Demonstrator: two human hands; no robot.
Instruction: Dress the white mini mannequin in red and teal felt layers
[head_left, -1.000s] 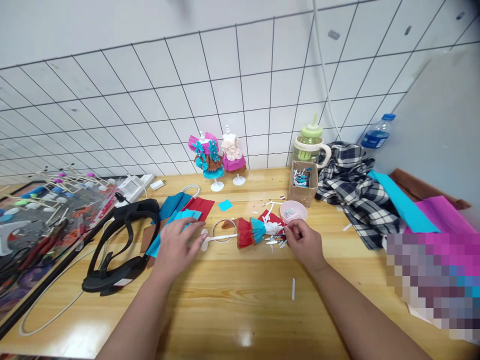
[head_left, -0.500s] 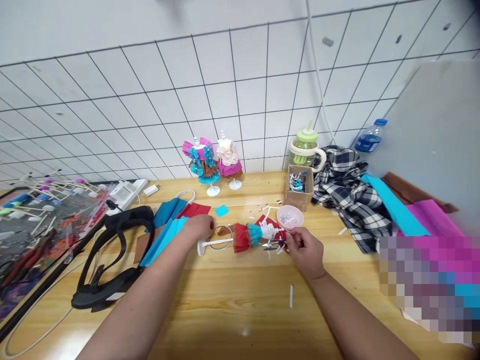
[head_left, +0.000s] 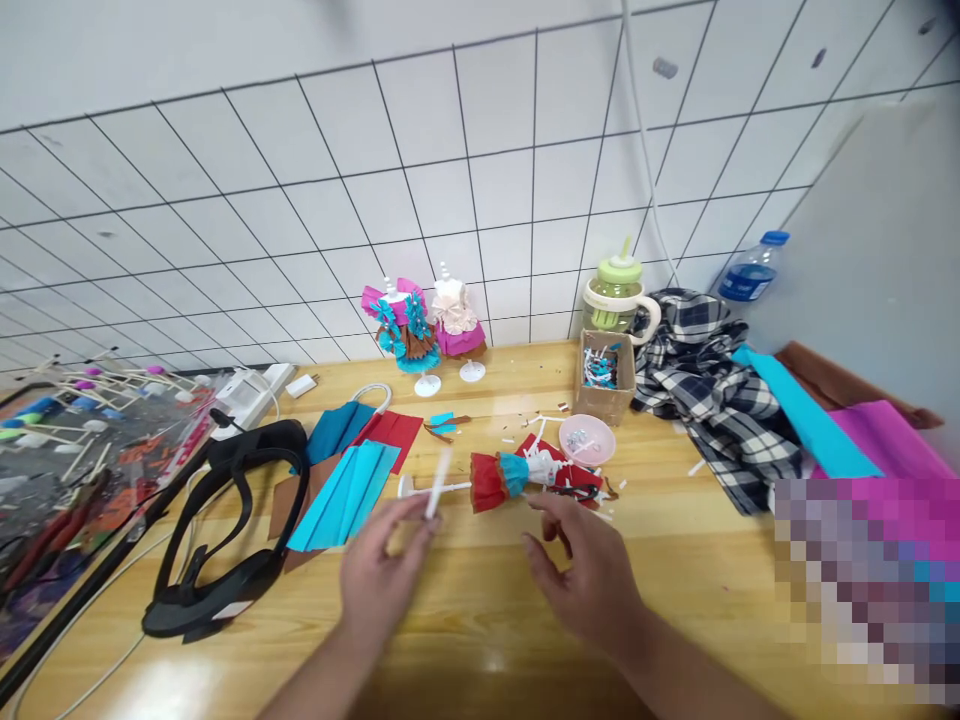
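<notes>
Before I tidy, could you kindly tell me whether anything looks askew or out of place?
One dress form lies flat, whereas the pink-and-blue one and cream-and-pink one stand upright near the wall. Loose scraps litter the table outside the cardboard box.

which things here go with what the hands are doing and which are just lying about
Likely part of the job:
white strip, held in the left hand
small dressed mannequin, lying near the right hand
light blue folded sheet
pink dish

Probably just lying about:
black headset
green-lidded mug
plaid cloth
blue-capped bottle
</notes>
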